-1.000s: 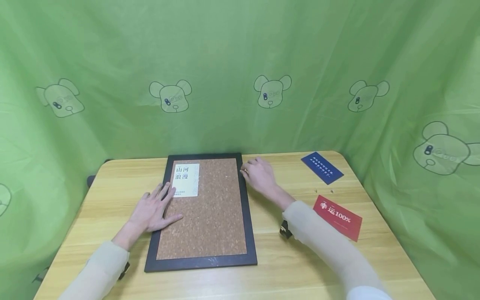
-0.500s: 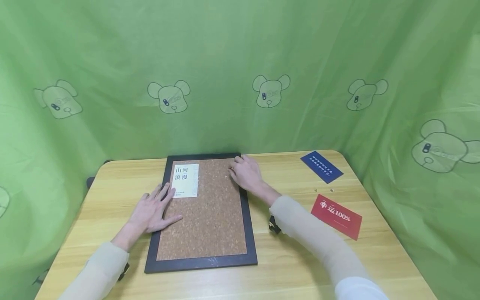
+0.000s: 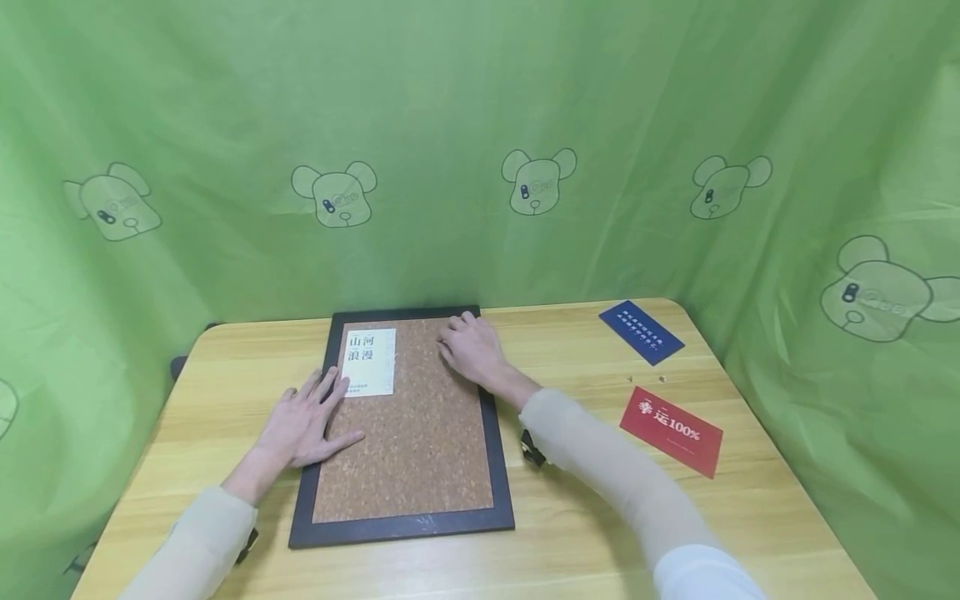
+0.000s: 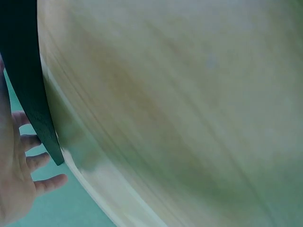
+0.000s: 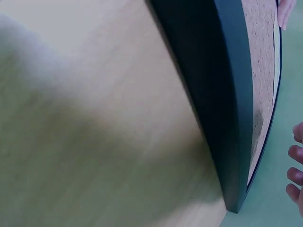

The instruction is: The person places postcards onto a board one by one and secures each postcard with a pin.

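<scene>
A black-framed corkboard [image 3: 405, 458] lies on the wooden table, with a white card [image 3: 371, 367] on its upper left part. My left hand [image 3: 300, 425] rests on the left of the frame, fingers spread. Its fingertips touch the card's lower left edge, and its thumb lies on the cork. Over the board's upper right part is my right hand [image 3: 474, 350], fingers curled. A tiny pale object, apparently a pushpin [image 5: 293, 135], shows at its fingertips in the right wrist view. The hand hides most of it.
To the right lie a blue card [image 3: 641, 332] and a red card [image 3: 672, 430]. Between them are two small pins [image 3: 662, 379]. The wooden table [image 3: 570, 525] ends at a green curtain [image 3: 435, 233] behind and at the sides.
My right hand has moved left, from beside the frame's right edge to over the cork. My left hand has stayed in place on the board and card.
</scene>
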`<state>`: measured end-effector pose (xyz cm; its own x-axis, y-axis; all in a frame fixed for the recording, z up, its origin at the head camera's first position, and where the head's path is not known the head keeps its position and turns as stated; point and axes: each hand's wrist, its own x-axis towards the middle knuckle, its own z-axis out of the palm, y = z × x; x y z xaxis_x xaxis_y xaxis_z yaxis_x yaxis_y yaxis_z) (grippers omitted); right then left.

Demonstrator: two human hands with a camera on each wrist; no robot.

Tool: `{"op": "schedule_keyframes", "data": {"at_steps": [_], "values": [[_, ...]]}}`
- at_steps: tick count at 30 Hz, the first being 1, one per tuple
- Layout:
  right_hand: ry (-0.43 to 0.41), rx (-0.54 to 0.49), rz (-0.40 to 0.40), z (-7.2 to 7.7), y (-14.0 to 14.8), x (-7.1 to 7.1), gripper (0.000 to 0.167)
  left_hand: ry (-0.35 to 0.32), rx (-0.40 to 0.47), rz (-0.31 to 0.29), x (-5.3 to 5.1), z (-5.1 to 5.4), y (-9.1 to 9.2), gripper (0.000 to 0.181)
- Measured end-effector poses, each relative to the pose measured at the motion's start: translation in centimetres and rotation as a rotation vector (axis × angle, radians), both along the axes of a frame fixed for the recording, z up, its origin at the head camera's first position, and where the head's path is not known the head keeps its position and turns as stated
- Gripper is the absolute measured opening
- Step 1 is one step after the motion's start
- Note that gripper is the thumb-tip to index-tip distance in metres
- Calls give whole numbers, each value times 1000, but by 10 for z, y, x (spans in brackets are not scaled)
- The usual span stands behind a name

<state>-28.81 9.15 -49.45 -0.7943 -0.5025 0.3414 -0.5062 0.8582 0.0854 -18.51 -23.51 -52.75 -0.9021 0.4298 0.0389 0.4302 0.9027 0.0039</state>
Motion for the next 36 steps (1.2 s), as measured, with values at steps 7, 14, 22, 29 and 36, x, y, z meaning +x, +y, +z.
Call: {"op": "schedule_keyframes", "data": {"at_steps": [7, 14, 22, 29, 36], "values": [[-7, 39, 46, 6, -14, 1, 20, 5, -13, -1, 2, 1, -1, 101], [-27, 77, 54, 5, -25, -3, 21, -3, -8, -2, 2, 2, 1, 101], [-54, 69, 50, 2, -41, -8, 23, -4, -9, 3, 1, 3, 2, 101], [-55, 62, 64, 1, -54, -11, 24, 1, -12, 4, 1, 3, 1, 101], [-40, 88, 56, -4, -63, -15, 25, 15, -19, 6, 2, 3, 1, 102]]}}
